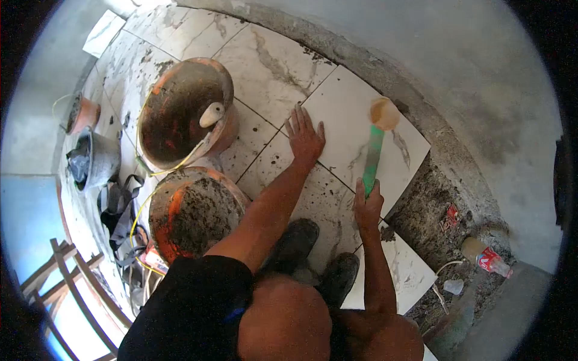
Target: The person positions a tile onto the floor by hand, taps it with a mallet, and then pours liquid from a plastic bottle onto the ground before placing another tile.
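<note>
My left hand (306, 138) lies flat with fingers spread, by the seam at the edge of a white marbled floor tile (343, 108). In my right hand (368, 207) is a mallet (374, 147) with a green handle and a round tan head. The fingers wrap the handle's lower end, and the head overlaps the tile near its far edge. Two orange buckets stand left of my arms: the nearer bucket (174, 201) holds grey mortar, and the mortar-smeared farther bucket (158, 90) is tilted with a pale rounded object (211, 114) at its rim.
Bare rough ground (421, 195) borders the tile at right, with a plastic bottle (486, 257) and litter. Another tile (400, 265) lies near my right forearm. Dark boots (295, 240) stand on the floor. At left are a grey bucket (105, 159), black straps and a wooden frame (66, 271).
</note>
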